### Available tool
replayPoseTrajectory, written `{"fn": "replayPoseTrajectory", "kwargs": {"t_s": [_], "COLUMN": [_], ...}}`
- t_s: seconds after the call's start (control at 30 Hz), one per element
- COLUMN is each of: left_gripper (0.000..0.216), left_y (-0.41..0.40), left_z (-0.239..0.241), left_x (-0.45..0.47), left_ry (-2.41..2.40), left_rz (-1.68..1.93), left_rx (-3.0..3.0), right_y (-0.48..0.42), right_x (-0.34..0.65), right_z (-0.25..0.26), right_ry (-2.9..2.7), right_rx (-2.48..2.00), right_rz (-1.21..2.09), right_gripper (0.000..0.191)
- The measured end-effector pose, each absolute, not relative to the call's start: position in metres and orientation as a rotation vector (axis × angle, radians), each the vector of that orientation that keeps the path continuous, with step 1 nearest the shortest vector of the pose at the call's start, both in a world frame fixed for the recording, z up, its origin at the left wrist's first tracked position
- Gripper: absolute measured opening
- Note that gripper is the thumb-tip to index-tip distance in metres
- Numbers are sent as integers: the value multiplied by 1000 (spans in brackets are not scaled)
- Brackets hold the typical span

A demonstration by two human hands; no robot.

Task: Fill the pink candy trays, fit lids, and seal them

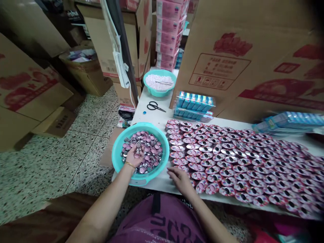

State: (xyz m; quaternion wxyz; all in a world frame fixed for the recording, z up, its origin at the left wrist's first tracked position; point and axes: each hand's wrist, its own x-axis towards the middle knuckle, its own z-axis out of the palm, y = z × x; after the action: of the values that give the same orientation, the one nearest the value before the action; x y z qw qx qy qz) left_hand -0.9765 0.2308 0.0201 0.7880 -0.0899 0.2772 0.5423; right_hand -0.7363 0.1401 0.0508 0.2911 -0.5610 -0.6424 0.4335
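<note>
We log a white table (139, 117) as the largest surface, a printed cardboard carton (273, 44) standing at its far side. Next, we see rows of oval tins (238, 158) packed close on the right. Left of these, 1 turquoise basin (115, 152); beyond it, 1 smaller bowl (157, 92) of pale bits. We record 2 hands: the left (134, 157) cupped palm-up inside the basin, holding several small round caps (153, 148); the right (182, 181) over the table's near edge beside the tins, fingers loosely spread, no grip visible. We note 1 pair of black-handled scissors (157, 107) between basin and bowl. Smallest: the caps, heaped in the basin, many showing pink faces, and 1 blue disc (144, 112) near the scissors.
</note>
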Motion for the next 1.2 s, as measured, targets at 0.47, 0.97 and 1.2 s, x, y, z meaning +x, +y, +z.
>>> {"fn": "replayPoseTrajectory", "kwargs": {"t_s": [0.47,0.97,1.2], "left_gripper": [12,19,16], "left_y": [190,199,212], "left_z": [49,48,57], "left_x": [-854,-754,-779], "left_ry": [872,667,720], "left_rz": [761,882,966], "left_rx": [212,-140,-54], "right_y": [199,276,352], "right_x": [-706,-522,-579], "right_z": [82,38,48], "right_ry": [-2581,-1008,-1969], "right_rx": [-1068,-1449,-1962], "right_rz": [416,1537,658], "right_gripper": [33,15,17]}}
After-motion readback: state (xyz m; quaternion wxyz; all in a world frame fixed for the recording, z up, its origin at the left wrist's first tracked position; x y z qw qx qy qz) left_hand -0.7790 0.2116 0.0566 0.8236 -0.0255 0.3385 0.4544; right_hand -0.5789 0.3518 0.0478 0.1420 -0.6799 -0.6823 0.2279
